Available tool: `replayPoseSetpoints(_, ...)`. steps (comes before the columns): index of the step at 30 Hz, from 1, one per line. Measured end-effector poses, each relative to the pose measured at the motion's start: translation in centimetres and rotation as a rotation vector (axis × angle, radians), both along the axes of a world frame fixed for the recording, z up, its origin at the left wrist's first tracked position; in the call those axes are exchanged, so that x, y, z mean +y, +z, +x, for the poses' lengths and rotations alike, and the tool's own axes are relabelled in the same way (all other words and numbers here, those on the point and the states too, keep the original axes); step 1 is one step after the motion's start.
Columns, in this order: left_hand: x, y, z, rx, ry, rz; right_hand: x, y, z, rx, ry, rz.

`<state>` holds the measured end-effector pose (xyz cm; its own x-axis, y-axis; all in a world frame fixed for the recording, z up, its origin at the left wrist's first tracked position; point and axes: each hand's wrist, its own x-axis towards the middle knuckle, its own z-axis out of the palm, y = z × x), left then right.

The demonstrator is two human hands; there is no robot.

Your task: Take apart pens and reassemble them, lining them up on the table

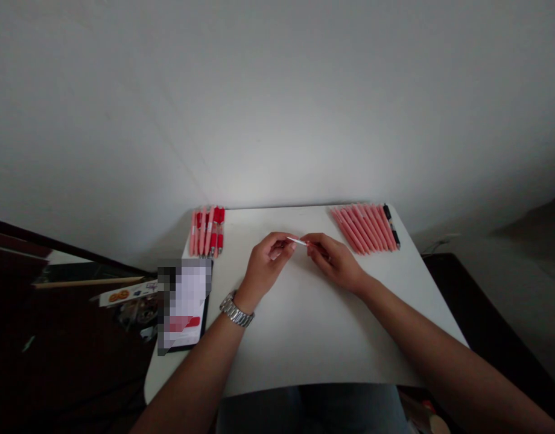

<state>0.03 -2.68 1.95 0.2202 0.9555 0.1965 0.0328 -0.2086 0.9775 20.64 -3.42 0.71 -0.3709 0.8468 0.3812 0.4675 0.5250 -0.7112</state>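
Observation:
Between both hands, over the middle of the white table (277,355), is a thin white stick-like piece (297,240); it is too small to make out its kind. My left hand (271,259), with a metal watch at the wrist, pinches its left end between thumb and fingers. At the other end, my right hand (332,260) has its fingertips closed on it, where a bit of pink shows. Just beyond my right hand lies a row of pink pens (365,228) with a black pen (392,226) beside them.
Several pink and red pens (207,232) lie at the table's back left corner. A tablet or phone (187,304), partly blurred out, rests along the left edge. The wall (277,120) rises right behind the table.

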Motion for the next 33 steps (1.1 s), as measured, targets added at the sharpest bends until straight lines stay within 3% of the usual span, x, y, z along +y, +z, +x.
replayPoseSetpoints(15,0.2,-0.5,-0.1,-0.063,-0.052,0.004,0.0,-1.0,-0.1,0.074,0.037,-0.076)
replayPoseSetpoints(24,0.2,0.3,-0.6,-0.099,0.066,-0.016,0.1,-0.9,0.0,0.021,0.014,-0.042)
replayPoseSetpoints(33,0.7,-0.3,-1.2,-0.245,0.143,0.012,0.3,-0.7,0.2,-0.012,-0.011,-0.005)
